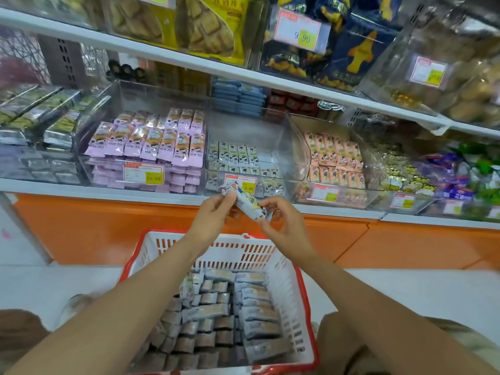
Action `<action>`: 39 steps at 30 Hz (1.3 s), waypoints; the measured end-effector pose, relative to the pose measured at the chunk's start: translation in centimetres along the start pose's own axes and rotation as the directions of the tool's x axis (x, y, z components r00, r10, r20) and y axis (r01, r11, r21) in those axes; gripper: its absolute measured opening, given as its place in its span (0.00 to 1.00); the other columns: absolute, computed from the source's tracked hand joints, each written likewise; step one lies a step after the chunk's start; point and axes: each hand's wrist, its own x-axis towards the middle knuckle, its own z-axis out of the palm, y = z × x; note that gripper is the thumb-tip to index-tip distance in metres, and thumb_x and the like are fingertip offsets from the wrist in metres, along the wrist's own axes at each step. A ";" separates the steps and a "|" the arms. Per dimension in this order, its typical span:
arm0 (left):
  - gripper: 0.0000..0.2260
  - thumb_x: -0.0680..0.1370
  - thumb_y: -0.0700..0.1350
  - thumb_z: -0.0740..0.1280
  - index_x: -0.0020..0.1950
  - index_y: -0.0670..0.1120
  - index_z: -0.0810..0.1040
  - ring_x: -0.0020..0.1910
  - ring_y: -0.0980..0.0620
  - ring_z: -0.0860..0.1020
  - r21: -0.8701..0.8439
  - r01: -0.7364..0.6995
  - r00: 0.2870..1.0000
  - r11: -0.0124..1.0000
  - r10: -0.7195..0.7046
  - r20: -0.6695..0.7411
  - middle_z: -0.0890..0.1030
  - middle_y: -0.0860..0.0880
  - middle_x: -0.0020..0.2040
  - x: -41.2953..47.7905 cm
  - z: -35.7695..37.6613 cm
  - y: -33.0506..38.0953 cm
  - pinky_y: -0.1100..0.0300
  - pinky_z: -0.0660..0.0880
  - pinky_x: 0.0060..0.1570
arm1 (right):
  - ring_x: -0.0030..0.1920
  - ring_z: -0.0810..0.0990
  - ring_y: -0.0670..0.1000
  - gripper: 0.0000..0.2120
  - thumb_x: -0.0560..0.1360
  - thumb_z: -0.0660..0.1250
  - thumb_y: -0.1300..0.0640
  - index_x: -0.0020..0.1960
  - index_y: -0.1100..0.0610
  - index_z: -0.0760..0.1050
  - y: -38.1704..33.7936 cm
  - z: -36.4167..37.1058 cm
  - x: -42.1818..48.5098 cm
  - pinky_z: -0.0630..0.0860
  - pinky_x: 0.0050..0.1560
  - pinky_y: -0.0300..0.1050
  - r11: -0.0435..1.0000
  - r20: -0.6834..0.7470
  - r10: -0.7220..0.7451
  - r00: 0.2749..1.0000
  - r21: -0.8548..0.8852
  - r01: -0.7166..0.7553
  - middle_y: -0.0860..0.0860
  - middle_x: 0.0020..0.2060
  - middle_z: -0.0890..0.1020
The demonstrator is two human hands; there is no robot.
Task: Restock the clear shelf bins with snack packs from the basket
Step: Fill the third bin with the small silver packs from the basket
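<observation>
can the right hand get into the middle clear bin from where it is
Probably yes: the right hand is just in front of the middle bin, whose top is open; it and the left hand pinch a snack pack.

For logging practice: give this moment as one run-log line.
left hand: pinches snack pack | right hand: pinches snack pack | basket: stocked | middle bin: part-filled

Glossy clear plastic bin (295, 147), shiny film snack pack (247, 205), perforated white plastic basket (286, 269).
</observation>
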 end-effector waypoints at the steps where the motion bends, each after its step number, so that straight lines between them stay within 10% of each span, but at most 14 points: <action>1: 0.12 0.83 0.51 0.60 0.54 0.48 0.80 0.41 0.57 0.81 0.060 -0.041 0.999 0.997 0.042 -0.015 0.84 0.53 0.44 0.2 0.0 0.3 0.63 0.73 0.43 | 0.48 0.77 0.43 0.12 0.75 0.71 0.61 0.57 0.54 0.76 -0.2 -0.2 0.5 0.74 0.47 0.38 1.000 -0.026 0.008 1.000 0.013 -0.007 0.44 0.48 0.79; 4: 0.09 0.83 0.49 0.60 0.56 0.50 0.80 0.44 0.56 0.79 0.400 -0.223 0.958 0.889 0.276 -0.079 0.82 0.53 0.45 1.1 -0.7 0.8 0.62 0.72 0.42 | 0.46 0.77 0.41 0.13 0.74 0.71 0.62 0.56 0.53 0.75 -0.9 -1.3 2.8 0.75 0.42 0.36 0.999 -0.135 0.036 0.990 0.011 -0.035 0.43 0.48 0.78; 8: 0.12 0.78 0.44 0.60 0.57 0.46 0.80 0.57 0.45 0.74 0.818 -0.420 0.753 0.393 0.653 0.073 0.77 0.48 0.54 2.7 -2.8 0.4 0.53 0.66 0.56 | 0.38 0.77 0.48 0.11 0.76 0.69 0.56 0.58 0.50 0.75 -0.8 -2.2 6.8 0.78 0.37 0.51 0.989 -0.243 0.065 0.968 -0.115 -0.096 0.47 0.40 0.76; 12: 0.20 0.75 0.43 0.66 0.68 0.46 0.75 0.76 0.43 0.62 0.911 -0.387 0.741 0.144 0.637 0.214 0.70 0.44 0.73 4.3 -4.7 -0.5 0.46 0.49 0.75 | 0.33 0.78 0.51 0.09 0.77 0.68 0.54 0.57 0.50 0.77 -0.2 -2.0 11.1 0.76 0.36 0.50 0.934 -0.282 0.114 0.953 -0.297 -0.199 0.48 0.33 0.77; 18: 0.32 0.76 0.46 0.67 0.79 0.46 0.63 0.80 0.43 0.53 0.931 -0.363 0.742 -0.037 0.593 0.313 0.58 0.43 0.80 6.2 -6.5 -2.9 0.41 0.44 0.77 | 0.35 0.81 0.52 0.10 0.78 0.68 0.53 0.59 0.52 0.78 2.5 -0.6 16.1 0.79 0.39 0.49 0.844 -0.271 0.206 0.940 -0.437 -0.311 0.53 0.35 0.83; 29: 0.29 0.74 0.44 0.56 0.77 0.45 0.65 0.77 0.41 0.57 0.929 -0.357 0.626 -0.096 0.714 0.314 0.62 0.43 0.78 8.1 -6.2 -4.9 0.44 0.43 0.77 | 0.64 0.76 0.60 0.22 0.77 0.68 0.56 0.69 0.57 0.72 7.8 2.2 22.1 0.71 0.64 0.50 0.683 -0.205 0.443 0.873 -0.553 -0.477 0.59 0.63 0.78; 39: 0.28 0.75 0.41 0.58 0.77 0.47 0.63 0.77 0.42 0.57 0.932 -0.352 0.592 -0.084 0.751 0.292 0.59 0.45 0.78 8.4 -6.0 -5.2 0.45 0.43 0.78 | 0.63 0.77 0.57 0.22 0.78 0.68 0.55 0.71 0.56 0.72 9.0 2.9 22.5 0.72 0.67 0.48 0.676 0.031 0.565 0.825 -0.591 -0.441 0.57 0.68 0.75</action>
